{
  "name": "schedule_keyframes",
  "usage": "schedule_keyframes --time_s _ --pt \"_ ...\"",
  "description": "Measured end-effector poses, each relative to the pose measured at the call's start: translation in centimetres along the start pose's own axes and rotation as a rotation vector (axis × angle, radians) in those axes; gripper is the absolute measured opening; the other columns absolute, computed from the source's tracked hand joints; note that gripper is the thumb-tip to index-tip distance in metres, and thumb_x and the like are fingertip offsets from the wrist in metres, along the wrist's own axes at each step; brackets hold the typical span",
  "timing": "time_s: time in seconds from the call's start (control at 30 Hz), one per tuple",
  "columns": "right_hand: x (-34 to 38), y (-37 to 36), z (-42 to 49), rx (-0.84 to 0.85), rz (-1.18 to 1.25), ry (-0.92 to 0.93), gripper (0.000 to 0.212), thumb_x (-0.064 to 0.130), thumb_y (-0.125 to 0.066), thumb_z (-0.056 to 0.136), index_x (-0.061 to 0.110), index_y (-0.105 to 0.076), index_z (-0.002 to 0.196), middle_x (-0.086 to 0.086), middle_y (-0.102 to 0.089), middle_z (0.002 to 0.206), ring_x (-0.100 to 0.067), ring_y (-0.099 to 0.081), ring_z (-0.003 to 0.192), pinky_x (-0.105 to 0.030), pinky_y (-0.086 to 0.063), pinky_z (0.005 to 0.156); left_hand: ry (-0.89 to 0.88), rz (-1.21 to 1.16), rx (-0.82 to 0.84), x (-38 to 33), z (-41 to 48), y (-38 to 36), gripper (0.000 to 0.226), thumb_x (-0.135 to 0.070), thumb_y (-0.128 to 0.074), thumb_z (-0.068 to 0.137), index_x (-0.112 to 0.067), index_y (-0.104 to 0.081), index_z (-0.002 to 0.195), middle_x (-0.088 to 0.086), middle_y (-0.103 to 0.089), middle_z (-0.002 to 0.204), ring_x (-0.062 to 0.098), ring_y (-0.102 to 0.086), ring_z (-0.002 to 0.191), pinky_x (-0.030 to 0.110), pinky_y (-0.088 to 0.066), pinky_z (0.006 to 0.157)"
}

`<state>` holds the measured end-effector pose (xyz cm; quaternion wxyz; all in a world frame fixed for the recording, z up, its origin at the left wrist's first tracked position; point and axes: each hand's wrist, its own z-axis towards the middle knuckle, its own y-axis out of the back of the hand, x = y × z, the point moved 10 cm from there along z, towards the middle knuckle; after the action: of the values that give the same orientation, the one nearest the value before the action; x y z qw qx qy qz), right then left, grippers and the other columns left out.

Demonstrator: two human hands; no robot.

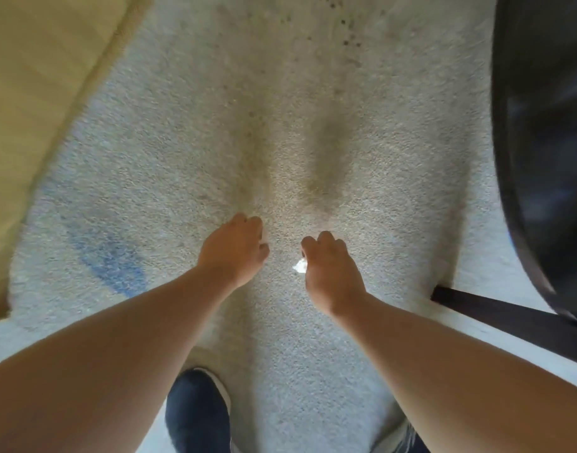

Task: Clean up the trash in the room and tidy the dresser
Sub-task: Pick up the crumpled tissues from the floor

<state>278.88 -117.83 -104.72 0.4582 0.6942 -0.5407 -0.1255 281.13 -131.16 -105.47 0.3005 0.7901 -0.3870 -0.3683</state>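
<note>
A small white scrap [300, 265] shows only partly beside the right hand [333, 273]. That hand is curled, pinching it. The left hand [236, 253] curls loosely, contents hidden.

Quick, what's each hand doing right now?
Left hand: fingers curled, nothing visible in it.
Right hand: curled shut, pinching a small white scrap of paper.

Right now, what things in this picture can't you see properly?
Head view only:
- White scrap: tiny, partly behind the right hand; can't tell if it's held or what it is.
- Left hand: curled fingers hide the palm.
- Dark round object: blurred, cut off by the right edge.
- Dark shoe: cut off at the bottom.
- Dresser: not visible.
</note>
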Motion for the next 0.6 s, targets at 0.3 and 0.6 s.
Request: schedule_keyframes --time_s 0.3,0.6 --pt "7.1 20.9 -14.5 -0.084 0.212 -0.005 0.023 -0.005 -0.042 0.084 0.017 -0.045 0.088 0.001 -0.051 0.088 -0.017 -0.049 0.073 -0.02 -0.033 0.055 -0.023 -0.106 -0.051 -9.5 -13.4 18.6 0.031 -0.005 -0.051 0.085 -0.02 -0.031 0.066 -0.003 -0.038 0.072 0.008 -0.035 0.061 0.02 -0.026 0.052" --pt "7.8 38.9 -29.7 -0.267 0.326 -0.09 0.017 0.01 -0.042 0.09 0.023 -0.049 0.099 0.003 -0.05 0.099 -0.016 -0.048 0.092 -0.027 -0.04 0.079 -0.155 -0.211 -0.082 -23.3 -25.2 34.4 0.018 -0.01 -0.052 0.086 -0.028 -0.05 0.089 -0.01 -0.047 0.095 0.009 -0.055 0.077 0.021 -0.045 0.07"
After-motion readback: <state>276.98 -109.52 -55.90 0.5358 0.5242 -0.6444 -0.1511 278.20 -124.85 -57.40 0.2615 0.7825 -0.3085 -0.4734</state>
